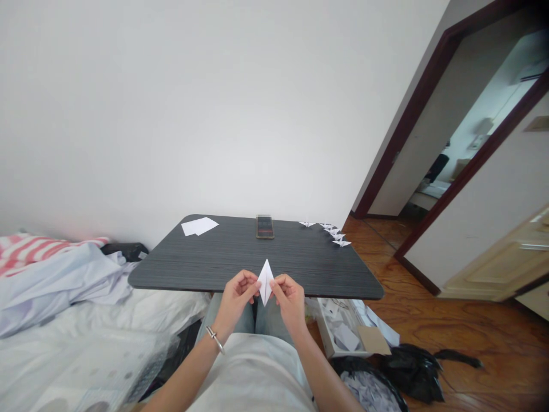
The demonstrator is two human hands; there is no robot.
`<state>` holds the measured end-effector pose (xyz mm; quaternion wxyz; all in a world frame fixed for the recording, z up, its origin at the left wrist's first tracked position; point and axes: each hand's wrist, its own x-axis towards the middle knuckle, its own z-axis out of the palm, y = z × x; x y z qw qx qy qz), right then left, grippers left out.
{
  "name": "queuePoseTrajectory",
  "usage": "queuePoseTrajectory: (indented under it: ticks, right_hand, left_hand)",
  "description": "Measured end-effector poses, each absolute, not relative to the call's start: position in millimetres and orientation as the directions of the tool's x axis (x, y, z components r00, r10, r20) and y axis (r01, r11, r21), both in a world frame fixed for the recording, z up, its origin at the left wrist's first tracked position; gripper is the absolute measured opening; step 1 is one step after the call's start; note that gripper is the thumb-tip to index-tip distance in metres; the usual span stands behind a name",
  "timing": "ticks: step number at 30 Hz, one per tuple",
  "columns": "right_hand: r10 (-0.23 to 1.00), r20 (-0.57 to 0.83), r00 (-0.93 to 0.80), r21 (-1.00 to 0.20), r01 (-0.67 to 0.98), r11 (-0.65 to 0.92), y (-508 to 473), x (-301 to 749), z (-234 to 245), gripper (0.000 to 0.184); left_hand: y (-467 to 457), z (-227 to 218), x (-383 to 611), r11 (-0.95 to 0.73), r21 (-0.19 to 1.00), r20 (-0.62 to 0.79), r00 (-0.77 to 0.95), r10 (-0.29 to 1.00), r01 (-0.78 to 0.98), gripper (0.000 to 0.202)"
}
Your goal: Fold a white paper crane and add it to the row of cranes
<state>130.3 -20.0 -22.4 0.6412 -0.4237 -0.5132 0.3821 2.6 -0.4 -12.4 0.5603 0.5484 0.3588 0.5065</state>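
Note:
A white sheet folded into a narrow diamond, a piece of folded paper (266,277), is held upright at the near edge of the dark table (214,252). My left hand (239,289) pinches its left corner between thumb and fingers. On the other side, my right hand (288,293) grips the right corner the same way. A crease runs down the middle of the diamond. Several white folded paper cranes (337,233) stand at the table's far right, and flat white paper sheets (199,225) lie overlapping at the far left.
A phone (265,227) lies at the table's back middle. Right of my legs, a white box (338,329) holds papers, beside black plastic bags (412,372) on the wooden floor. A bed with rumpled clothes (64,280) is on the left. The white wall rises behind the table.

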Motion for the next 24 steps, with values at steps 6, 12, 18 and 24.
queuePoseTrajectory:
  ticks: [6,12,18,24]
  right_hand:
    - [0.914,0.352,0.205,-0.930,-0.033,0.365,-17.8,130.1,-27.0,0.019]
    - [0.934,0.303,0.189,-0.943,-0.080,0.322,-14.5,132.1,-29.3,0.020]
    - [0.954,0.258,0.154,-0.944,-0.170,0.283,-14.9,132.5,-27.7,0.021]
    - [0.953,0.259,0.156,-0.940,-0.186,0.286,-15.6,131.0,-27.1,0.022]
  left_hand:
    - [0.0,-12.8,2.2,-0.172,0.965,0.205,0.156,0.966,-0.199,0.015]
    - [1.7,-13.6,1.5,-0.143,0.968,0.179,0.166,0.970,-0.208,0.016]
    - [1.4,-11.0,0.0,-0.147,0.968,0.191,0.220,0.957,-0.205,0.015]
    - [1.3,-12.6,0.7,-0.157,0.963,0.207,0.228,0.952,-0.218,0.016]
